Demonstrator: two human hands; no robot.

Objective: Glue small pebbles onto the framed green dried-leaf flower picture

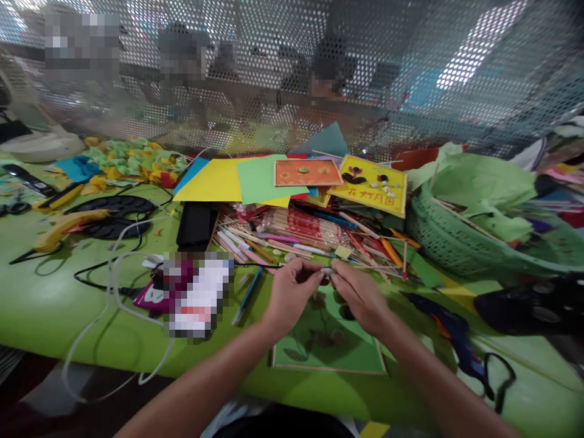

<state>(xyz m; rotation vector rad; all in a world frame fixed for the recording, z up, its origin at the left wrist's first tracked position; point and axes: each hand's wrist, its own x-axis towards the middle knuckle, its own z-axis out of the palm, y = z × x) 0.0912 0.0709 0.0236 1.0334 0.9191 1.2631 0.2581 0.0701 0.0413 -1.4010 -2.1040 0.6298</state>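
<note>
My left hand [292, 293] and my right hand [358, 294] meet at the fingertips near the middle of the view. Between them they pinch a small pale object [326, 271], too small to identify. Beneath my hands lies a green picture board [337, 359] with a thin light frame and dark and brownish pieces on it, partly covered by my right hand. A heap of sticks, pens and wrapped bundles [296, 225] lies just beyond my fingers.
A phone [201, 298] and white cable [112, 286] are at left, near a yellow glue gun [68, 230]. A blue glue gun [456, 340] lies at right below a green basket [479, 243]. Coloured paper [210, 182] and framed pictures [378, 185] sit behind.
</note>
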